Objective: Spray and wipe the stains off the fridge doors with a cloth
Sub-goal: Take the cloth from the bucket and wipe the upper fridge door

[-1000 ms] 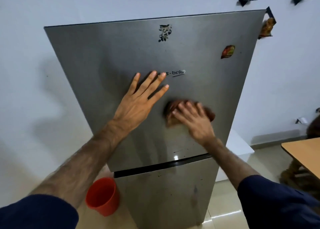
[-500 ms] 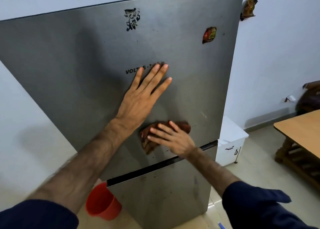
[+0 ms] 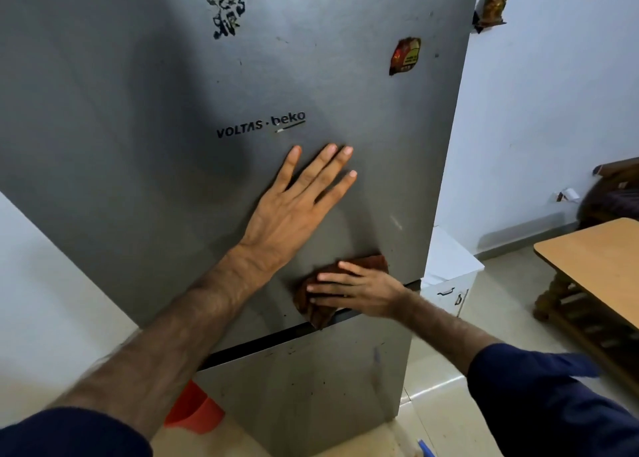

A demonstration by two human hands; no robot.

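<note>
The steel upper fridge door (image 3: 145, 118) fills the view, with a torn black sticker (image 3: 226, 10) and a red sticker (image 3: 405, 55) near its top. My left hand (image 3: 294, 207) lies flat on the door below the brand lettering, fingers straight and spread. My right hand (image 3: 359, 292) presses a brown cloth (image 3: 371, 263) flat against the door's bottom right edge, fingers straight over it. Part of the cloth hangs over the dark gap above the lower fridge door (image 3: 311, 387), which shows dark specks and a smear.
An orange bucket (image 3: 193, 411) stands on the floor left of the fridge. A white cabinet (image 3: 449, 273) sits right of the fridge, and a wooden table (image 3: 594, 259) stands at far right. A small figure on a shelf (image 3: 492, 5) hangs on the wall.
My right hand has slid the cloth rightward and down to the upper door's bottom edge. My left hand has dropped below the lettering, which now shows fully.
</note>
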